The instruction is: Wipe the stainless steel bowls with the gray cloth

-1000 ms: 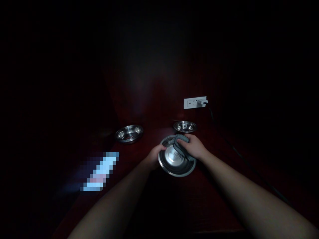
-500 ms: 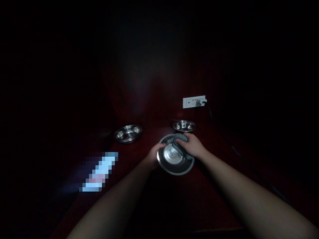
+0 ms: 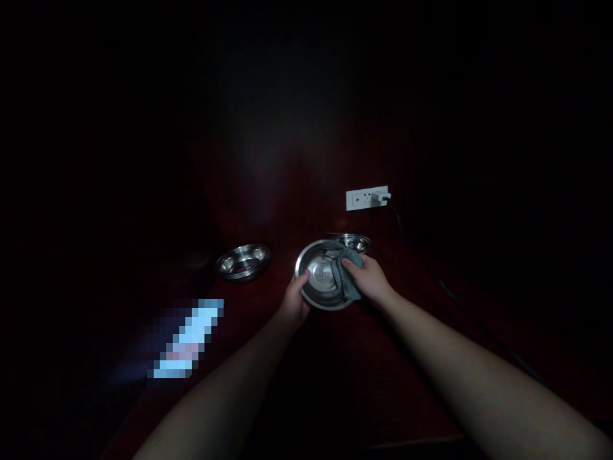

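Note:
My left hand [image 3: 294, 300] grips the near-left rim of a shiny steel bowl [image 3: 317, 275], which is tilted so its inside faces me. My right hand [image 3: 368, 278] presses a grey patterned cloth [image 3: 345, 273] against the bowl's inner right side, fingers closed on the cloth. The scene is very dark and only the middle of a dark red wooden table [image 3: 364, 358] is lit.
A second steel bowl [image 3: 242, 260] rests on the table to the left. A smaller steel bowl [image 3: 357, 242] stands just behind the held one. A white wall socket [image 3: 366, 198] with a plug and a black cable sits beyond. A blurred bright patch [image 3: 186, 338] lies at the lower left.
The held bowl has been lifted and tipped up toward me, moving a little left and farther away. The cloth has slid from the rim down into the bowl's inside.

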`<action>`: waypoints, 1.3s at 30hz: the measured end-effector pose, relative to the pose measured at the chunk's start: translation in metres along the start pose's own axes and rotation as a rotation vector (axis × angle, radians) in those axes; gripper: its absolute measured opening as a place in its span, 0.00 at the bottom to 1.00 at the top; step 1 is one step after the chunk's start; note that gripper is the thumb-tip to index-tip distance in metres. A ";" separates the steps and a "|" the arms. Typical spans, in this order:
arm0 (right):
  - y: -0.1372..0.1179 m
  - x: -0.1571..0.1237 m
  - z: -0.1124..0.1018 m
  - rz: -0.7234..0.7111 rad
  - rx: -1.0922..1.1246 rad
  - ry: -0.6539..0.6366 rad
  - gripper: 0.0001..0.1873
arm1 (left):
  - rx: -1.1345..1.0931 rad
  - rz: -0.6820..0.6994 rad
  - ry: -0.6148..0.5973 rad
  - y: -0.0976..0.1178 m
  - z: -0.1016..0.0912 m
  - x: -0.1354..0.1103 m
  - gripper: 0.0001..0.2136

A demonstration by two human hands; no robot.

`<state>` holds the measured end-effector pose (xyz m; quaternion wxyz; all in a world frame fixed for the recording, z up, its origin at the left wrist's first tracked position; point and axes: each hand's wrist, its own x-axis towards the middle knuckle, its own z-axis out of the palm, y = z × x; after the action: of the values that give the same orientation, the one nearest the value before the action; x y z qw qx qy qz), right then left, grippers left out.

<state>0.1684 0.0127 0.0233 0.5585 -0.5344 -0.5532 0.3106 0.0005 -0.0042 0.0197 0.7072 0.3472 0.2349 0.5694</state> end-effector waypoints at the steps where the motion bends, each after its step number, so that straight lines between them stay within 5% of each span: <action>1: 0.001 0.000 0.001 0.000 0.005 0.000 0.18 | 0.022 -0.010 0.011 -0.001 -0.001 0.000 0.22; 7: 0.000 -0.004 0.007 0.025 0.037 0.017 0.21 | 0.112 -0.043 0.127 -0.004 -0.001 -0.001 0.22; 14: -0.005 -0.009 0.010 0.062 0.145 -0.027 0.19 | 0.062 -0.058 0.085 -0.006 -0.006 0.004 0.23; 39: 0.006 -0.002 0.005 0.005 -0.044 -0.057 0.15 | 0.100 -0.053 0.098 -0.008 -0.008 0.007 0.21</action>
<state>0.1644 0.0132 0.0163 0.5296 -0.5390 -0.5742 0.3151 0.0012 0.0031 0.0085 0.6913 0.3476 0.3065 0.5544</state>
